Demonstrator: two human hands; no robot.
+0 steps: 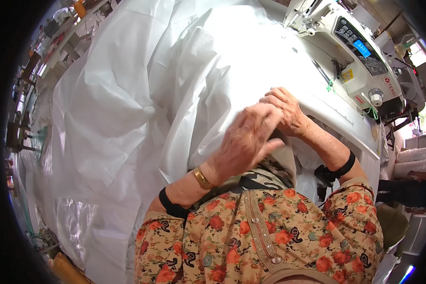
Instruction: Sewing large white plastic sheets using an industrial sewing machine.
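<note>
A large white woven plastic sheet (123,94) spreads in loose folds across the table and down toward my lap. My left hand (248,137) is slightly blurred, its thumb held apart and its fingers reaching over to the right hand. Nothing shows in its grasp. Just beyond it, my right hand (286,111) has its fingers curled inward near the sheet's brightly lit part. What those fingers hold, if anything, is hidden. The two hands touch or overlap in front of my body. To their right stands a white sewing machine (364,52).
Small dark tools (322,70), perhaps tweezers or scissors, lie beside the machine. The white table edge (350,130) runs along the right. White rolls (412,161) are stacked farther right. A cluttered workbench (71,35) stands at the far left.
</note>
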